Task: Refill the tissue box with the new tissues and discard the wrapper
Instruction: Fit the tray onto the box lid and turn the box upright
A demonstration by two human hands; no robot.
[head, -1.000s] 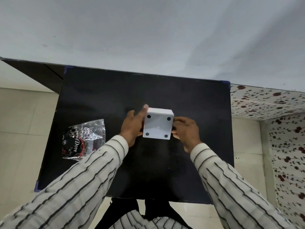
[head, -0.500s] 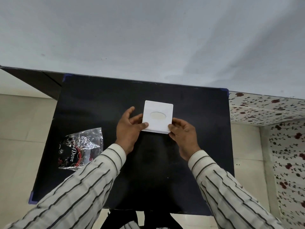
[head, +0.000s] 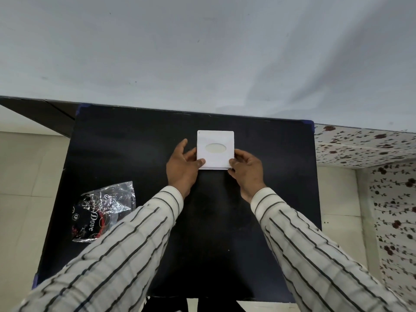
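Observation:
A white square tissue box [head: 221,137] sits upright on the black table [head: 135,143], its oval opening facing up with pale tissue showing inside. My left hand [head: 183,167] grips its left side, thumb on the near left corner. My right hand [head: 247,168] holds its right side and near right corner. The crumpled clear and black wrapper [head: 101,212], printed "Dove", lies on the table at the left, apart from both hands.
A pale wall rises right behind the table's far edge. Floral-patterned surfaces [head: 360,145] stand to the right of the table. Tiled floor [head: 27,176] shows on the left and right.
The box was held bottom up with its four dark feet showing; it has been turned over and now rests with the oval opening on top, a little farther from me.

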